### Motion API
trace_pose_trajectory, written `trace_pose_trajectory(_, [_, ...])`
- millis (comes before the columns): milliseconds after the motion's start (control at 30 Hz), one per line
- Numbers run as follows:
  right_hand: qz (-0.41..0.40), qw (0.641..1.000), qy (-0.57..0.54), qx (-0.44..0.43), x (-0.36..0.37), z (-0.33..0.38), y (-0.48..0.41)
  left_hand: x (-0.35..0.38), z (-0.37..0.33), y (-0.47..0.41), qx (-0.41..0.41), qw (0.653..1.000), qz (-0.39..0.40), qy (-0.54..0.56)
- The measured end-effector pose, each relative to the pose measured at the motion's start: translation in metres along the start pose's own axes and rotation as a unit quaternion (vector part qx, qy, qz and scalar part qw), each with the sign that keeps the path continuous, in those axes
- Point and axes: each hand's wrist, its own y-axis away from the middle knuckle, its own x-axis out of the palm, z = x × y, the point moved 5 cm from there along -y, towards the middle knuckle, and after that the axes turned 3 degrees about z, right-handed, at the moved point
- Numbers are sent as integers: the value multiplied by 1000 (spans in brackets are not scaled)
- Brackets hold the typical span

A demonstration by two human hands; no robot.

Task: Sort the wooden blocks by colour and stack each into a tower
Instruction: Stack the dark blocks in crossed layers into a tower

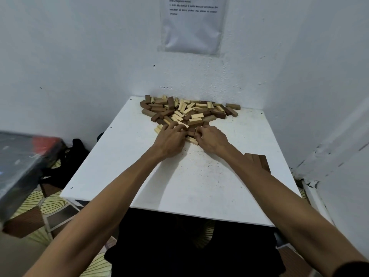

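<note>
Forearms over table (199, 188); left grip (169, 140), right grip (211, 139) curled into block pile (189, 110) near edge, pinch unclear. Dark blocks (260, 161) right.

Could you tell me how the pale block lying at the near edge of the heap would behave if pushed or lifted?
The pale block looks like a rigid, flat-sided wooden bar lying flat on the white table, so it would probably slide rather than roll or tip. It is small beside the right hand, so likely light and easy to pinch.
</note>
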Motion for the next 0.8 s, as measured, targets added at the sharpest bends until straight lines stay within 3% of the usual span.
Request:
trace_pose_trajectory(300, [-79,997,0,-25,-1,7,16,-3,8,15,96,991,-90,-24])
trace_pose_trajectory(433, [-76,994,-50,57,2,3,12,-8,5,16,78,995,-65,-4])
trace_pose_trajectory(567, [-36,990,5,137,7,1,0,-11,7,6,62,998,-19,8])
trace_pose_trajectory(800, [-46,987,10,156,4,7,-14,-6,9,-4,59,997,-34,31])
